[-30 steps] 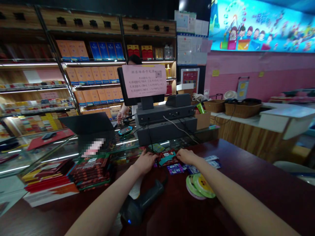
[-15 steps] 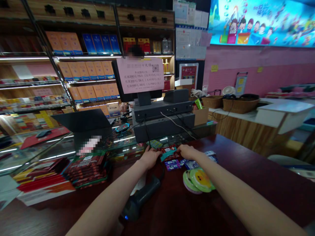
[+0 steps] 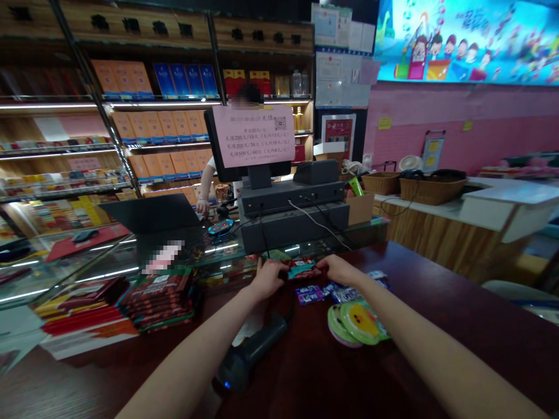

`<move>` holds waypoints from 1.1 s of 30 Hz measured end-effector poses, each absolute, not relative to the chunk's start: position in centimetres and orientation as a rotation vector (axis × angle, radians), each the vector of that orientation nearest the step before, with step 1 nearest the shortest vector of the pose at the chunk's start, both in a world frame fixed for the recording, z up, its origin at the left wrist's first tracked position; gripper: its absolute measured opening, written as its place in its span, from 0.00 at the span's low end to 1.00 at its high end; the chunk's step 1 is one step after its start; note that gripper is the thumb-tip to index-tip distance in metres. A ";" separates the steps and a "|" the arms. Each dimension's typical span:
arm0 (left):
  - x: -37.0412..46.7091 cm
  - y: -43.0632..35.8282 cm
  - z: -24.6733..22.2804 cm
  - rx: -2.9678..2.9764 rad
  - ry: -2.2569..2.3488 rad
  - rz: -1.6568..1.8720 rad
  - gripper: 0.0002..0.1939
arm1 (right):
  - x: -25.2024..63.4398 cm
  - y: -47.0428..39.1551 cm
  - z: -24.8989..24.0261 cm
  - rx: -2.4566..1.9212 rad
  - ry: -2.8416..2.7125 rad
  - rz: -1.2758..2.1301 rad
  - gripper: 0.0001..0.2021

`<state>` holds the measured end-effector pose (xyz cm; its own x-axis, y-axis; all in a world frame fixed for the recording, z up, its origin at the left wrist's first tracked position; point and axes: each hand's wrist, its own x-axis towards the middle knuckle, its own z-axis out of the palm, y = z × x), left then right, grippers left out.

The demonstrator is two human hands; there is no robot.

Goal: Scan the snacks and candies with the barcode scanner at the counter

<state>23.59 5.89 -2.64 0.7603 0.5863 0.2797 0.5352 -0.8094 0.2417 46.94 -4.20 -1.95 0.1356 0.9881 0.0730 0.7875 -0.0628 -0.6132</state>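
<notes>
A red and teal packet (image 3: 304,268) lies near the back edge of the dark counter, between my hands. My left hand (image 3: 268,278) is closed on its left end, and my right hand (image 3: 338,269) pinches its right end. Just in front of it rests a small purple packet (image 3: 309,294). Blue and white packets (image 3: 345,293) lie partly beneath my right forearm. Round green items with a yellow duck face (image 3: 361,321) sit nearer, beside the same forearm.
A handheld scanner (image 3: 251,352) lies by my left forearm. Stacked red-brown packets (image 3: 159,299) and red and yellow packets (image 3: 87,308) stand at left. Behind are a glass case, an open laptop (image 3: 151,218) and a screen with a pink sign (image 3: 253,137). A person stands beyond.
The view has shifted slightly, so most things appear a little further right. The person behind the screen now shows an arm reaching down by the laptop. Both my hands stay at the red and teal packet.
</notes>
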 end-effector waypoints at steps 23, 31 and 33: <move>11.4 3.3 1.6 2.627 1.180 1.185 0.06 | 36.4 -4.8 2.2 -1.522 -1.596 0.259 0.13; 6.7 3.0 -0.2 2.307 1.158 1.368 0.07 | 30.4 -2.1 0.4 -1.268 -1.477 0.626 0.15; 5.9 2.7 -0.5 2.283 1.151 1.401 0.16 | 29.0 -1.7 0.1 -1.215 -1.407 0.671 0.16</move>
<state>5.90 2.74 -0.46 0.2359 0.7184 0.6544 0.5027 -0.6665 0.5504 29.03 -1.69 0.13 0.1322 0.9224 0.3629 0.2983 0.3121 -0.9020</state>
